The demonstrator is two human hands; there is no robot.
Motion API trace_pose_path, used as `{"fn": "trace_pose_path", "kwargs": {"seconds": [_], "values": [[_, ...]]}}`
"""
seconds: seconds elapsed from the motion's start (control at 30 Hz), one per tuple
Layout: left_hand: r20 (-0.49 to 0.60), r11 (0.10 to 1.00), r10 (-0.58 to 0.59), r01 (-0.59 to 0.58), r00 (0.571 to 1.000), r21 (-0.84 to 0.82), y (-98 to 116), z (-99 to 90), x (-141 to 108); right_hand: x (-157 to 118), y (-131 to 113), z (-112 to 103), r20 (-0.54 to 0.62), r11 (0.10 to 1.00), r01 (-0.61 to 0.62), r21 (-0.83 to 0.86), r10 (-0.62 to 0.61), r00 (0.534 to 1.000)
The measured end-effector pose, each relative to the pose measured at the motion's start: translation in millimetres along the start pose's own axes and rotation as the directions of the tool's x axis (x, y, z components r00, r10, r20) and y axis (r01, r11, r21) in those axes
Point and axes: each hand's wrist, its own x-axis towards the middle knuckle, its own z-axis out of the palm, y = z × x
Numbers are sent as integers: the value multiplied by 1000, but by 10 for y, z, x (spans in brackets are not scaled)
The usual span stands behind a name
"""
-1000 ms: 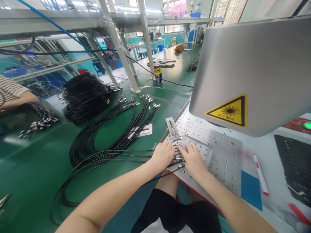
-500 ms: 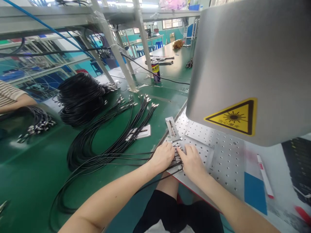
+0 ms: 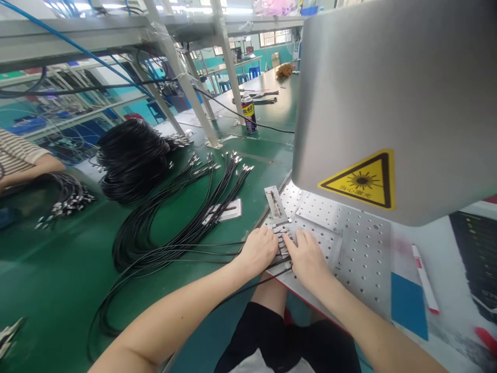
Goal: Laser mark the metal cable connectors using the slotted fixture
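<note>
My left hand (image 3: 259, 248) is closed over black cables at the near left edge of a perforated metal plate (image 3: 359, 259). Its curled fingertips rest by silver cable connectors (image 3: 284, 244) lying side by side, and partly hide them. From the other side, my right hand (image 3: 310, 256) lies on the plate with its thumb stretched onto the connectors, apart from its other fingers. Black cables (image 3: 212, 248) run leftward from under my left hand. Just beyond the connectors sits a small slotted metal block (image 3: 275, 204).
A grey machine housing (image 3: 373, 103) with a laser warning sign overhangs the plate. Cable bundles (image 3: 132, 233) and a tall cable coil (image 3: 130, 160) lie on the green table. A spray can (image 3: 249, 114) stands behind; a marker (image 3: 425, 280) lies right. Another person's arm (image 3: 34, 168) is at left.
The view has shifted slightly, so the machine housing appears a little further left. My hands stay almost in the same place at the connectors.
</note>
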Motion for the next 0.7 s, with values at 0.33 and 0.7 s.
{"fn": "trace_pose_path", "kwargs": {"seconds": [0.33,0.7], "values": [[14,998,41,-41,999,-57,-40,43,26,39,-32,-15,-25,1000,17,1,-17,1000],[40,997,-2,5,999,-71,-38,-106,72,98,54,-83,133,999,-29,-24,32,991]]}}
